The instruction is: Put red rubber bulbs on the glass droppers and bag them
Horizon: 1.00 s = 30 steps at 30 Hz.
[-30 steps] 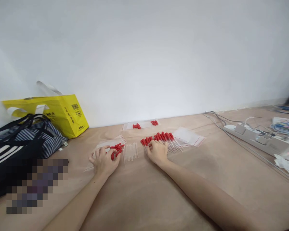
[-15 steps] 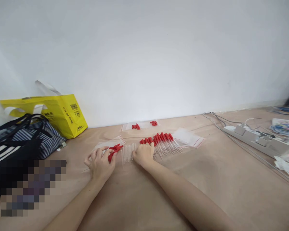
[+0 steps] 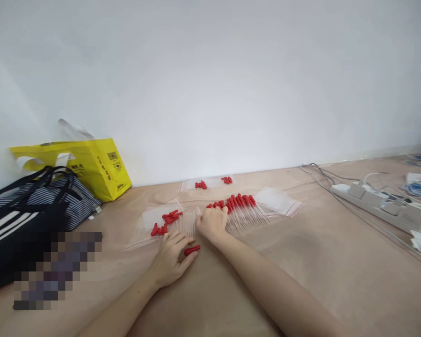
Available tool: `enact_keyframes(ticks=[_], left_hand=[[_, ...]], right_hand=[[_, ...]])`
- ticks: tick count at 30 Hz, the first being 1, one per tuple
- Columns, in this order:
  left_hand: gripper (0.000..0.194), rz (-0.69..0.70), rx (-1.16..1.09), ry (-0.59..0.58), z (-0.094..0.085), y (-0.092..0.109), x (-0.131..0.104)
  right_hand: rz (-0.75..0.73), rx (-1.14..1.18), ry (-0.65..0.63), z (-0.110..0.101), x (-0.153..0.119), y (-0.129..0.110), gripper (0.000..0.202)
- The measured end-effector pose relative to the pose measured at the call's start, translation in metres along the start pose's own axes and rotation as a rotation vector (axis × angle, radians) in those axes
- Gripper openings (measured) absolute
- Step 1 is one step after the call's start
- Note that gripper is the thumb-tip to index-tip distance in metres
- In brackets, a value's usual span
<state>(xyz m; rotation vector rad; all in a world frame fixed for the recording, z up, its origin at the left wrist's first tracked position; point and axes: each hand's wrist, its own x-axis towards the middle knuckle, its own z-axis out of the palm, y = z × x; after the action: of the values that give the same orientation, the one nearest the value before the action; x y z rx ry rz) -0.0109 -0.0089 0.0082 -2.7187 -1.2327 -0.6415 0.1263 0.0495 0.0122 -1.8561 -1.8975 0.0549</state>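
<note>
My left hand [image 3: 177,255] has its thumb and fingers apart around a single red rubber bulb [image 3: 192,250] lying on the brown surface. My right hand [image 3: 212,222] is closed at the right end of a row of clear thin tubes [image 3: 187,222]; what its fingers hold is hidden. Several loose red bulbs [image 3: 171,216] lie left of those tubes, on a clear plastic bag [image 3: 154,217]. Right of my right hand, tubes with red bulbs on their ends [image 3: 242,201] lie side by side, beside another clear bag [image 3: 279,201].
Near the wall lies a bag with more red bulbs [image 3: 201,185]. A yellow bag [image 3: 105,168] and a dark striped bag [image 3: 24,220] stand at the left. At the right are a white power strip [image 3: 382,203], cables [image 3: 354,213] and papers [image 3: 419,185].
My left hand has moved from the loose bulbs toward the right and nearer to me, and one red bulb now lies by its fingers. My right hand stays at the tubes. The view has shifted slightly.
</note>
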Motion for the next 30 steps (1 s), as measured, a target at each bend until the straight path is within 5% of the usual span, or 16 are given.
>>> enact_keyframes(ticks=[7,13,30], left_hand=[[0.017,-0.039,0.038,0.075,0.007,0.001,0.001],[0.013,-0.069,-0.059,0.061,0.016,0.020,0.010],[0.017,-0.006,-0.073,0.210,0.027,0.038,0.016]], right_hand=[[-0.366,0.251,0.154,-0.019,-0.038,0.068,0.021],[-0.524,0.318,0.088,-0.036,-0.074,0.129,0.025],[-0.593,0.347,-0.035,-0.030,-0.082,0.117,0.038]])
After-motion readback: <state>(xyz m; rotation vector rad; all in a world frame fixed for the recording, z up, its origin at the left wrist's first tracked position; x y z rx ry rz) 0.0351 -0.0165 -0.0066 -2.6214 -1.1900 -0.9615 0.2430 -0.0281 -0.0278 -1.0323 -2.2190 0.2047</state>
